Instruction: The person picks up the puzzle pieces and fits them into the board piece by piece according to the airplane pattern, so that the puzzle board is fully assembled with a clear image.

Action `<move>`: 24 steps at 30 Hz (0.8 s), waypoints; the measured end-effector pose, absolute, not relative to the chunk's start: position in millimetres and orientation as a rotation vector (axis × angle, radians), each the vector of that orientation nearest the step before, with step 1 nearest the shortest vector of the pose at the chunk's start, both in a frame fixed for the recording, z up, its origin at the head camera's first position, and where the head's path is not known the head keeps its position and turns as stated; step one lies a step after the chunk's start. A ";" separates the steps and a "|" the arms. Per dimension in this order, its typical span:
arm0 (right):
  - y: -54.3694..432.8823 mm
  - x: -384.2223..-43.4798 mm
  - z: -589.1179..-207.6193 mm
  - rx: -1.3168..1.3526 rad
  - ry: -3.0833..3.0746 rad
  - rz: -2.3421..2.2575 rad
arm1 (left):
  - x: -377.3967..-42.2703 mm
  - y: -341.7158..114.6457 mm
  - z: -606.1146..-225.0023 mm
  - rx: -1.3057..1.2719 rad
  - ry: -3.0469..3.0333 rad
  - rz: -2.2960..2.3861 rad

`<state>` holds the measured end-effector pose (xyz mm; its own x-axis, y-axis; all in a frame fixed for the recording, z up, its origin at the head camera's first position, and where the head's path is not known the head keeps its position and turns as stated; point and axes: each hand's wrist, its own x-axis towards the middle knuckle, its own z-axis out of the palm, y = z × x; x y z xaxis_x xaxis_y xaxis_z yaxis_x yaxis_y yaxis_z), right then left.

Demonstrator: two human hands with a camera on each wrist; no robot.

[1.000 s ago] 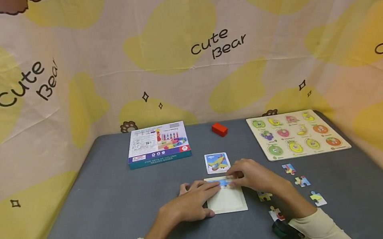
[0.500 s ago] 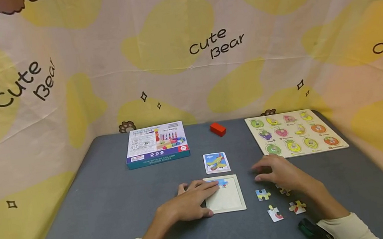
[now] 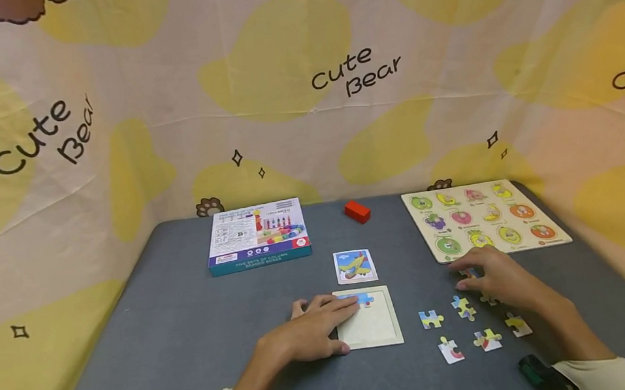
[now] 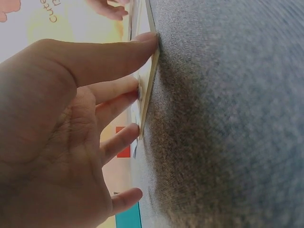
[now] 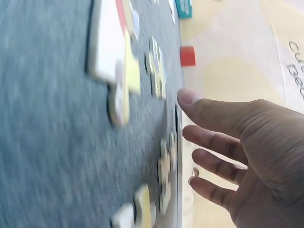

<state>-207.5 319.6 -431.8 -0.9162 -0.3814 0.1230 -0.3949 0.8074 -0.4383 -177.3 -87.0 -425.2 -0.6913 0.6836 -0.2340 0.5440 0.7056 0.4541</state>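
Note:
My left hand [image 3: 309,332] rests on the left side of a small pale puzzle tray [image 3: 371,332], fingers laid over its upper left part. In the left wrist view its thumb [image 4: 114,59] presses the tray's edge. A blue jigsaw piece [image 3: 365,298] sits along the tray's top edge, partly hidden under the fingertips. My right hand [image 3: 503,275] hovers over loose jigsaw pieces right of the tray, near a piece [image 3: 468,274] partly under its fingers. In the right wrist view its thumb and fingers are spread, holding nothing. Several other pieces lie around, including a blue-and-yellow piece [image 3: 464,308].
A picture card with a yellow plane [image 3: 355,266] lies just beyond the tray. Farther back are a flat toy box [image 3: 258,235], a red block [image 3: 357,211] and a fruit board [image 3: 487,218]. A printed cloth [image 3: 275,94] hangs behind the grey table [image 3: 160,347].
My right hand has let go of the blue piece at the tray's top edge and moved right, over the loose pieces. My left hand has stayed on the tray.

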 end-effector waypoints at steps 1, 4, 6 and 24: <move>323.5 -207.6 -431.5 0.629 -2.959 0.730 | -177.6 -86.9 -425.4 0.951 2.526 0.498; 333.0 -209.3 -433.0 0.627 -2.951 0.735 | -177.7 -86.9 -425.7 0.944 2.523 0.505; 338.6 -210.9 -433.8 0.627 -2.954 0.744 | -178.0 -86.9 -425.9 0.941 2.521 0.508; 360.8 -215.6 -437.9 0.601 -3.004 0.762 | -178.8 -86.8 -426.7 0.927 2.515 0.512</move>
<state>-215.6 360.8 -437.9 -0.9275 -0.3658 0.0770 -0.3583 0.8112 -0.4622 -178.8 -86.8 -426.7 -0.6948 0.6753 -0.2476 0.5245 0.7113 0.4679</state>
